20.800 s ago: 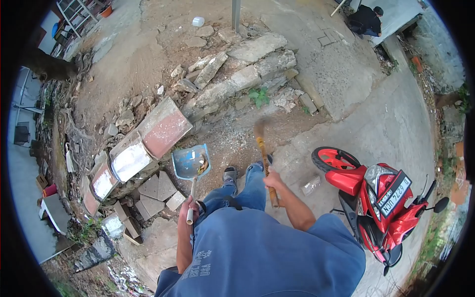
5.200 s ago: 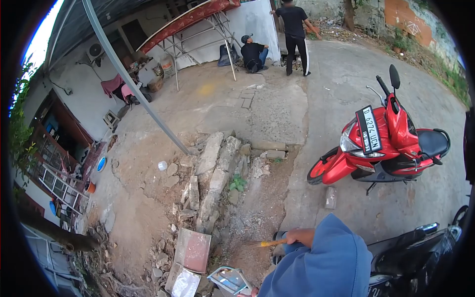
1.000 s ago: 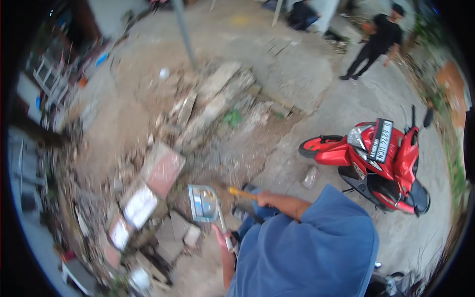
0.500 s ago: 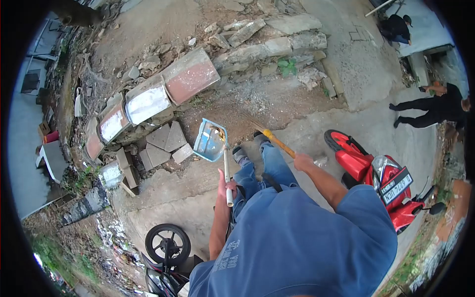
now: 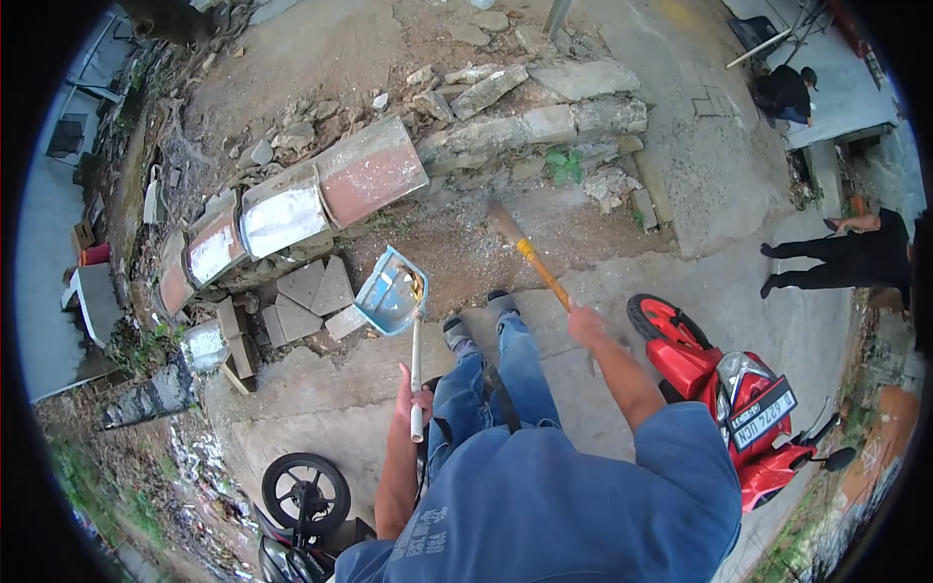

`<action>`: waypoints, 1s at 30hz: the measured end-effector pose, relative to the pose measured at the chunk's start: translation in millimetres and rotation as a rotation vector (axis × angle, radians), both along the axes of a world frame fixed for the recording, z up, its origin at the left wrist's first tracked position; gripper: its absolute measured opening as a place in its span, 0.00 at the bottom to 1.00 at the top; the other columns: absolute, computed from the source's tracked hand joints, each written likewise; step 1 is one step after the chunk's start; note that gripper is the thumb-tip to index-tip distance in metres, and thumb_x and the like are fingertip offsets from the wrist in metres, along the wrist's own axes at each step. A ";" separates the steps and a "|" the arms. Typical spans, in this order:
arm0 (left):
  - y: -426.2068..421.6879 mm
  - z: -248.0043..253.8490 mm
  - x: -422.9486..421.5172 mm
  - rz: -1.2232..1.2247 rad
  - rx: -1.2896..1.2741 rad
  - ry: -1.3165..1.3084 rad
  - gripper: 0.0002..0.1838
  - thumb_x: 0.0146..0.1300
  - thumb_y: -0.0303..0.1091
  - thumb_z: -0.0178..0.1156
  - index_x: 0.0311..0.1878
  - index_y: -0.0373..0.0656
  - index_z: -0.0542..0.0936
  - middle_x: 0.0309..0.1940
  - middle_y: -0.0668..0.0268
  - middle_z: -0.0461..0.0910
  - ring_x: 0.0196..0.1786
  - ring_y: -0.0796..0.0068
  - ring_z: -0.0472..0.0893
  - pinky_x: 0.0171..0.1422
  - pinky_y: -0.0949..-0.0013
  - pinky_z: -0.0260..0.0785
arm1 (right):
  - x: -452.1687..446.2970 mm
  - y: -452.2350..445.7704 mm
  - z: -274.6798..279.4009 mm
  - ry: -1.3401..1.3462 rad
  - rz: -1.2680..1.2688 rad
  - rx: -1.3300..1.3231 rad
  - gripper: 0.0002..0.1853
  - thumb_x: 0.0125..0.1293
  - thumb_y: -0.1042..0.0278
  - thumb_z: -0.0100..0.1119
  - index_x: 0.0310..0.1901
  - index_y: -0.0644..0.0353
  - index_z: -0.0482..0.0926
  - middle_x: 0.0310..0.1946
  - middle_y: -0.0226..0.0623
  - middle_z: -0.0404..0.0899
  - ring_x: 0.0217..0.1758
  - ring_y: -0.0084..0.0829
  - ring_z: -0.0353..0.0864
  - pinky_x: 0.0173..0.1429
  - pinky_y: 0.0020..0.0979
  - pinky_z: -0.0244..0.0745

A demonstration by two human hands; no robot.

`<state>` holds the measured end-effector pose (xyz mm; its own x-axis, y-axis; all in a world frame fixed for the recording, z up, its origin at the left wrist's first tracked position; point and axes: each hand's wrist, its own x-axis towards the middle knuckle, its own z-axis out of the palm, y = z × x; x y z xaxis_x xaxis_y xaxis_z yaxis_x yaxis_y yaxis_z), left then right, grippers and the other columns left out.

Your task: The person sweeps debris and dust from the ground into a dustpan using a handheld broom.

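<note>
My left hand (image 5: 415, 395) is closed around the white handle of a blue long-handled dustpan (image 5: 392, 291). Some leaves and light scraps lie in the pan, which sits low over the ground to the left of my feet. My right hand (image 5: 585, 325) grips the wooden handle of a broom (image 5: 528, 253) with a yellow binding. The broom's bristles are smeared by motion and point away from me, over the dirt strip (image 5: 457, 262) ahead of my feet.
A red motorcycle (image 5: 695, 379) stands close on my right, and a wheel of another motorcycle (image 5: 306, 494) is at lower left. Broken paving slabs (image 5: 309, 299) and a low curved wall (image 5: 282, 216) lie ahead left. Two people (image 5: 846, 248) are at the far right.
The broom has swung forward, away from my feet, with my right hand. The dustpan and my left hand appear shifted slightly left and lower in view, as does much of the scene.
</note>
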<state>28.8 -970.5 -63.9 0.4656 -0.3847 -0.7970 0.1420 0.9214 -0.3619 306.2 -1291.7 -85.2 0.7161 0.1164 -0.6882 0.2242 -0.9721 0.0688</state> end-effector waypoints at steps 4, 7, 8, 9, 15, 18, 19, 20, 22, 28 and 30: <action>-1.5 -1.6 -6.4 -0.030 -0.025 -0.059 0.36 0.38 0.71 0.57 0.19 0.40 0.67 0.08 0.76 0.60 0.09 0.88 0.60 0.12 0.85 0.56 | 8.9 17.8 -20.8 0.193 -0.226 0.074 0.26 0.61 0.58 0.43 0.60 0.54 0.58 0.31 0.47 0.78 0.30 0.40 0.79 0.32 0.39 0.74; -2.9 -2.1 -8.2 -0.072 0.012 -0.041 0.36 0.37 0.71 0.58 0.19 0.41 0.66 0.08 0.76 0.60 0.09 0.88 0.60 0.11 0.86 0.56 | -2.3 10.5 16.5 0.319 -0.279 0.172 0.25 0.61 0.60 0.41 0.60 0.57 0.58 0.22 0.45 0.77 0.20 0.39 0.77 0.27 0.37 0.74; -4.2 -1.9 -7.5 -0.072 0.033 0.005 0.36 0.36 0.71 0.58 0.20 0.41 0.65 0.08 0.76 0.60 0.08 0.88 0.60 0.11 0.86 0.56 | -7.5 3.3 19.8 0.311 -0.282 0.170 0.25 0.61 0.60 0.41 0.60 0.57 0.58 0.22 0.45 0.77 0.20 0.39 0.77 0.27 0.37 0.74; -7.2 -1.7 -7.8 -0.070 0.052 0.052 0.36 0.36 0.71 0.59 0.21 0.42 0.64 0.08 0.76 0.60 0.08 0.89 0.60 0.10 0.86 0.56 | -15.9 -7.0 22.9 0.287 -0.242 0.193 0.26 0.61 0.60 0.40 0.61 0.58 0.57 0.19 0.44 0.76 0.18 0.39 0.76 0.26 0.37 0.74; -4.8 -3.4 -4.1 -0.048 0.105 0.016 0.37 0.35 0.70 0.60 0.25 0.40 0.62 0.09 0.77 0.59 0.08 0.89 0.60 0.10 0.87 0.56 | -47.9 -58.6 22.0 0.073 -0.097 0.247 0.28 0.62 0.59 0.39 0.63 0.57 0.54 0.28 0.48 0.78 0.29 0.42 0.79 0.36 0.39 0.74; -4.8 5.2 0.8 -0.048 0.083 0.006 0.37 0.36 0.70 0.60 0.25 0.40 0.62 0.09 0.77 0.59 0.08 0.89 0.60 0.10 0.87 0.57 | -41.2 -64.2 22.7 -0.047 -0.043 0.193 0.28 0.61 0.58 0.41 0.62 0.58 0.55 0.35 0.50 0.77 0.38 0.46 0.77 0.43 0.41 0.72; -5.4 9.6 2.9 -0.049 0.069 0.017 0.37 0.36 0.69 0.60 0.25 0.40 0.62 0.09 0.77 0.59 0.08 0.89 0.60 0.10 0.87 0.57 | -35.6 -60.6 28.5 -0.009 -0.115 0.152 0.27 0.61 0.58 0.42 0.62 0.58 0.56 0.38 0.50 0.76 0.42 0.47 0.75 0.46 0.42 0.71; -6.8 13.3 4.9 -0.034 0.076 0.013 0.37 0.36 0.69 0.60 0.25 0.40 0.62 0.09 0.77 0.59 0.08 0.89 0.60 0.10 0.87 0.57 | -29.9 -58.6 26.0 -0.013 -0.100 0.159 0.27 0.61 0.58 0.42 0.62 0.58 0.56 0.38 0.50 0.76 0.42 0.47 0.75 0.46 0.42 0.71; -7.7 20.7 7.1 -0.074 0.106 0.042 0.35 0.38 0.70 0.58 0.21 0.42 0.62 0.08 0.77 0.58 0.08 0.90 0.59 0.09 0.88 0.55 | -15.1 -49.9 18.0 -0.036 -0.177 0.117 0.23 0.59 0.60 0.44 0.57 0.56 0.64 0.36 0.51 0.76 0.40 0.48 0.76 0.44 0.42 0.72; -12.3 36.0 -6.8 -0.141 0.182 -0.059 0.32 0.38 0.71 0.58 0.13 0.53 0.57 0.07 0.78 0.57 0.08 0.90 0.58 0.09 0.84 0.52 | -8.6 -45.9 3.0 0.050 -0.100 0.265 0.14 0.56 0.64 0.47 0.40 0.63 0.75 0.32 0.52 0.77 0.38 0.47 0.77 0.39 0.42 0.71; -12.7 39.2 -11.1 -0.144 0.139 -0.072 0.34 0.41 0.72 0.54 0.08 0.52 0.57 0.04 0.75 0.57 0.06 0.84 0.60 0.07 0.79 0.51 | -21.4 -24.3 46.9 0.191 -0.219 0.287 0.10 0.58 0.68 0.44 0.33 0.66 0.73 0.19 0.46 0.75 0.20 0.40 0.78 0.22 0.40 0.70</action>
